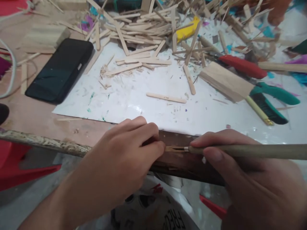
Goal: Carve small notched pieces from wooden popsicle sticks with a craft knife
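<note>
The left hand (129, 148) reaches in from the lower left, its forearm slanting up to the table (79, 126) edge. The back of the hand faces up, the knuckles are raised and the fingers curl under, with the thumb stretched toward the right. Its grip is closed on the left end of a small wooden strip (174, 149); how the fingertips sit beneath the hand is hidden. The strip lies over the dark board (189, 164) at the near edge of the table, between the two hands.

The right hand (254, 179) comes in from the lower right, tilted so that the thumb lies below the handle and the index finger above it. Its grip is closed around a long-handled tool (259, 151), held nearly level and pointing left, with its metal tip at the strip.

Beyond the hands, a white sheet (124, 105) carries a loose craft stick (166, 97), with a pile of sticks (144, 30) farther back. A black phone (61, 70) lies at the left. A wood block (226, 81), red-handled tool (244, 66) and green-handled tool (278, 92) lie at the right.
</note>
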A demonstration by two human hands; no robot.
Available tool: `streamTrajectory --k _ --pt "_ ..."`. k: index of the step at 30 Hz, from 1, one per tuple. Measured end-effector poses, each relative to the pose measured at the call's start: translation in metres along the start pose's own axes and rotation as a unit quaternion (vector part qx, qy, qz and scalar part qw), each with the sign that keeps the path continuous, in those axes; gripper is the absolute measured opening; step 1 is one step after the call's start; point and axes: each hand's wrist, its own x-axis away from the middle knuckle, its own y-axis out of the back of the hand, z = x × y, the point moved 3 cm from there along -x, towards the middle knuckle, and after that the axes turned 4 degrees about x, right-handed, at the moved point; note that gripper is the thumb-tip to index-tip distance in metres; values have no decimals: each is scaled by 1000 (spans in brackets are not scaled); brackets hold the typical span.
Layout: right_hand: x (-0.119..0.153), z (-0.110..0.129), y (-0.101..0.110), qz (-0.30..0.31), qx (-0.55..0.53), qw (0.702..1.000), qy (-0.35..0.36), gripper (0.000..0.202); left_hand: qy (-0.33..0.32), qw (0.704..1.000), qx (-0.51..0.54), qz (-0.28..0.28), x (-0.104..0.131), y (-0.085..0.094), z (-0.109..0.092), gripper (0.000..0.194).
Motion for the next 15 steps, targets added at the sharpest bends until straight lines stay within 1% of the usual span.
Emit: streamTrajectory --k 1,4,5,7,9,10,13,15 --pt "2 -1 -2 -8 -16 1000 -13 34 2 1000 -3 -2 1 0 0 22" --pt "12 -3 -4 -62 -49 995 -59 28 4 1000 -12 -6 2 0 -1 23" --pt "14 -3 -4 -68 -52 994 -65 27 3 1000 -15 -8 2 0 -1 24" --pt "15 -2 -3 -54 -48 996 -61 24 2 1000 -22 -13 2 0 -2 23" --pt "14 1 -4 -22 -40 998 -42 20 3 999 -29 -12 2 0 -3 21" --pt "13 2 -4 -17 -39 998 -38 18 2 999 -31 -10 2 -1 -3 21" --pt "13 5 -7 -24 -34 999 -29 15 -4 999 -37 -5 2 -2 -2 20" --pt "17 3 -8 -61 -27 997 -43 18 -7 999 -38 -2 3 -3 -2 19"
